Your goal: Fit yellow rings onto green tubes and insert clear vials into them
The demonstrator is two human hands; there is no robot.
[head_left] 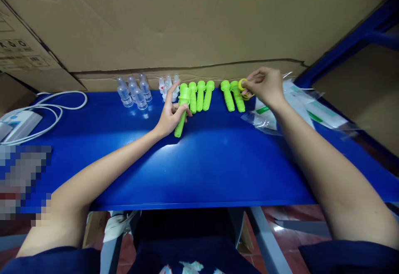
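My left hand (pixel 170 114) grips a green ribbed plastic tube (pixel 182 116), held slanted above the blue table (pixel 212 161), index finger stretched up. Three more green tubes (pixel 201 95) lie side by side just right of it. My right hand (pixel 264 86) pinches a small yellow ring (pixel 242 85) at the wide end of one of two further green tubes (pixel 233 96). Another yellow piece peeks out under that hand.
Several clear plastic vials (pixel 134 92) and small white capped pieces (pixel 166 85) stand at the table's back edge. Clear plastic bags (pixel 296 107) with green labels lie at right. A white device with a cable (pixel 18 124) sits at left. Cardboard (pixel 187 20) walls the back.
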